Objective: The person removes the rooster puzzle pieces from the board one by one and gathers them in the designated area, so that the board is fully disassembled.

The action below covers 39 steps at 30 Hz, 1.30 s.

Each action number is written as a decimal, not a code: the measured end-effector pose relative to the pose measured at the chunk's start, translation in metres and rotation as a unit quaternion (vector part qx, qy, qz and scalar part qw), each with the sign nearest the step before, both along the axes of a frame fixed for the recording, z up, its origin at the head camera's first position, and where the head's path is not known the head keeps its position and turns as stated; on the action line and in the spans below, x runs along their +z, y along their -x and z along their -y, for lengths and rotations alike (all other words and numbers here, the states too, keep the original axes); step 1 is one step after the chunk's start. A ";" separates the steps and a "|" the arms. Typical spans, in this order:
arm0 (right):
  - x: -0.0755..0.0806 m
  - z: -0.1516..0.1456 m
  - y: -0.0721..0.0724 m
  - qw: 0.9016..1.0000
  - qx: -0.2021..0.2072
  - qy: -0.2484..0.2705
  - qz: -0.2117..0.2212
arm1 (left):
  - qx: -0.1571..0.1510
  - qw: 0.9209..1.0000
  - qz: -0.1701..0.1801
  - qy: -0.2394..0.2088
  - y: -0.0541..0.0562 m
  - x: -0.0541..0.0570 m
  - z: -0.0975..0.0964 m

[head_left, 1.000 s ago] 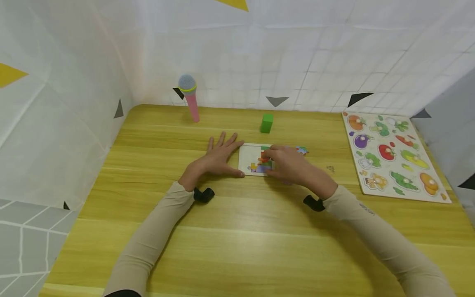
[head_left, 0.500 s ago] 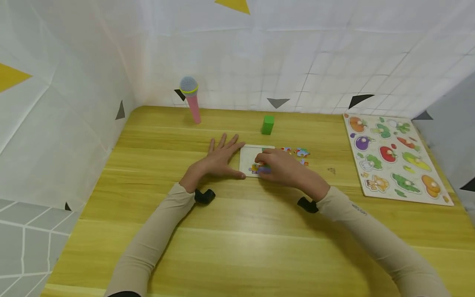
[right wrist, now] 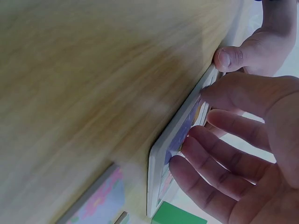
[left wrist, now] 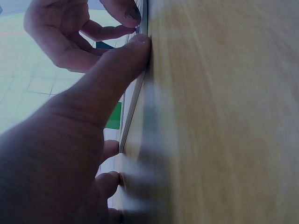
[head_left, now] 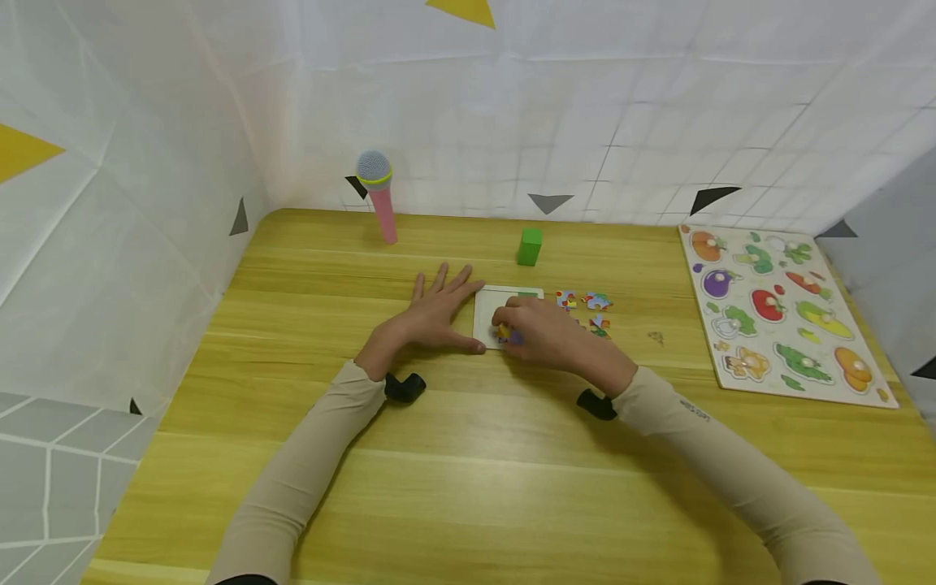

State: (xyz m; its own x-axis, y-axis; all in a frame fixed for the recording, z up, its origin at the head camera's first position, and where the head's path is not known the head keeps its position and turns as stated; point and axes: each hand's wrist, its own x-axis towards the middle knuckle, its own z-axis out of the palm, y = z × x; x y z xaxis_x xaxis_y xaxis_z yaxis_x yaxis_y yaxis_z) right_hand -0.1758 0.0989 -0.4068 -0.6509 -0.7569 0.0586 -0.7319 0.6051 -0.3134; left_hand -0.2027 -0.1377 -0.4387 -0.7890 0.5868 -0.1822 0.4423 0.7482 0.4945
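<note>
A small white jigsaw tray lies on the table between both hands. My left hand is spread flat, thumb and forefinger against the tray's left corners. Over the tray, my right hand pinches a yellow-and-purple jigsaw piece between thumb and fingers near the lower edge. In the right wrist view, the other fingers bend over purple pieces in the tray. The right hand hides much of the tray in the head view. Several loose jigsaw pieces lie just right of the tray.
A green block stands behind the tray. Farther back on the left, a pink toy microphone stands upright. A vegetable knob puzzle board covers the table's right side. White sheeting rises along the back edge.
My right hand has slid left across the tray, uncovering more loose pieces on the right. My left hand has stayed put at the tray's left side.
</note>
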 end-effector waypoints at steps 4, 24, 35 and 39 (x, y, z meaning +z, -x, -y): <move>0.000 0.001 0.001 1.000 -0.002 -0.010 0.005 | -0.001 1.000 -0.001 -0.001 0.000 0.001 -0.001; 0.002 0.006 -0.002 1.000 -0.004 -0.024 -0.011 | 0.003 1.000 -0.003 0.002 -0.003 0.003 0.000; 0.001 0.005 -0.004 1.000 -0.003 -0.010 -0.017 | -0.001 1.000 -0.002 -0.001 -0.002 0.001 0.001; 0.000 0.004 -0.004 1.000 -0.003 -0.001 -0.027 | -0.002 1.000 -0.003 -0.001 -0.001 0.000 0.000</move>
State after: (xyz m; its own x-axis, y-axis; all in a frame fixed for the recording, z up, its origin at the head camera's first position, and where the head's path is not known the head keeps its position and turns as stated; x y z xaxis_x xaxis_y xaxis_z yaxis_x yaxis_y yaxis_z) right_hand -0.1720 0.0947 -0.4065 -0.6506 -0.7538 0.0922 -0.7448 0.6096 -0.2714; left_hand -0.2018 -0.1379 -0.4386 -0.7877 0.5901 -0.1771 0.4478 0.7458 0.4933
